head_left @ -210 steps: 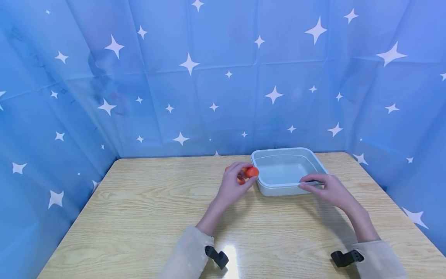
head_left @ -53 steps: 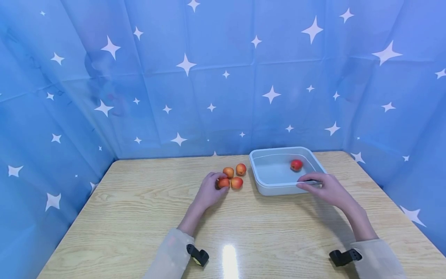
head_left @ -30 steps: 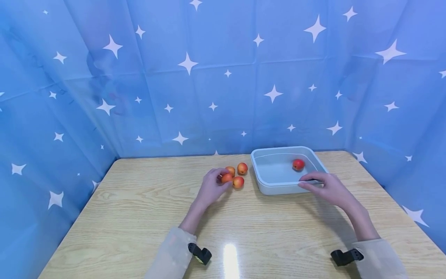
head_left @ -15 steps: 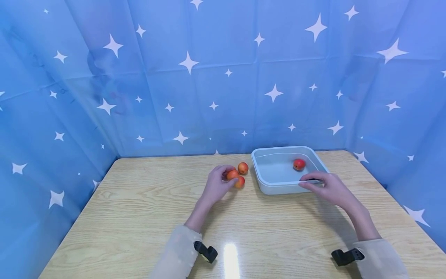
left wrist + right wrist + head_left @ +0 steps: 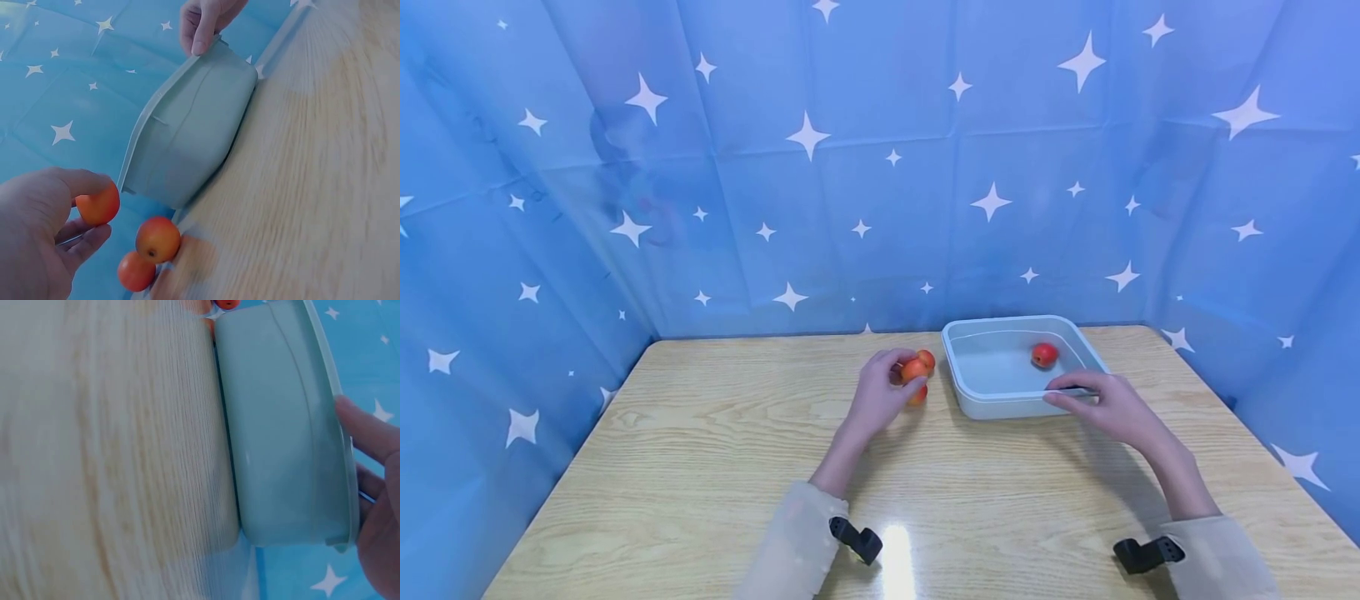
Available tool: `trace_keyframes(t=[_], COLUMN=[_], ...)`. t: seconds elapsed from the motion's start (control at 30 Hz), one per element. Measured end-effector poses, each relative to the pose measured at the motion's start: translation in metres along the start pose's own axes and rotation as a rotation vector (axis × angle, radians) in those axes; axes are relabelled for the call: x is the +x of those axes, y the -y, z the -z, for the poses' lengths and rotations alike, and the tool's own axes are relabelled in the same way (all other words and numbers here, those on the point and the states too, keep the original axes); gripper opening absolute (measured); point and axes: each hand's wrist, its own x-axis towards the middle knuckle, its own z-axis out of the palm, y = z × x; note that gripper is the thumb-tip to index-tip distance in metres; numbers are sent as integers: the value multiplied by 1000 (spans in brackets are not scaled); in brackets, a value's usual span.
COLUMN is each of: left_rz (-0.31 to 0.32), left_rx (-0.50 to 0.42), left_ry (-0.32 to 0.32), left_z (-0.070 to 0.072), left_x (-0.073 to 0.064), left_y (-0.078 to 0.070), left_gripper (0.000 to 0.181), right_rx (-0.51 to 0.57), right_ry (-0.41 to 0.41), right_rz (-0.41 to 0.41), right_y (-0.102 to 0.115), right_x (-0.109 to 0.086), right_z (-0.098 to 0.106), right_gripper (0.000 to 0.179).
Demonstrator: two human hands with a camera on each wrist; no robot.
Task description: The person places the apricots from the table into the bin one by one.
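Note:
My left hand (image 5: 880,392) pinches a red-orange apple (image 5: 100,205) between thumb and fingers, lifted off the table in the left wrist view. Just beyond it lie two more apples, one behind (image 5: 927,359) and one nearer (image 5: 919,395), both partly covered by the hand or the held fruit. To the right stands a pale blue-grey plastic box (image 5: 1000,408), with one red apple (image 5: 1044,355) inside near its right side. My right hand (image 5: 1108,404) grips the box's front right rim; in the right wrist view its thumb (image 5: 365,428) lies against that rim.
A light wood-grain table (image 5: 737,467) bears everything, and a blue star-patterned curtain (image 5: 730,200) hangs behind it and at both sides. Dark wrist cameras sit on the left cuff (image 5: 856,540) and the right cuff (image 5: 1147,553).
An apple now lies in the box. My left hand went back to the group, took hold of another apple, and has lifted it rightward toward the box. The right hand stays on the rim.

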Motion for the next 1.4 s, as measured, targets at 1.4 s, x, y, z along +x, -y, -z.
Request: trace_keyframes(t=[1.4], left_rz=[-119], left_rx=[-156], left_ry=[-23], left_z=[-51], left_x=[12], left_y=[-40], left_gripper=[31], right_rx=[-12], right_ry=[-1], right_rz=[-2], right_y=[1], right_x=[0], right_z=[0], right_gripper=[12])
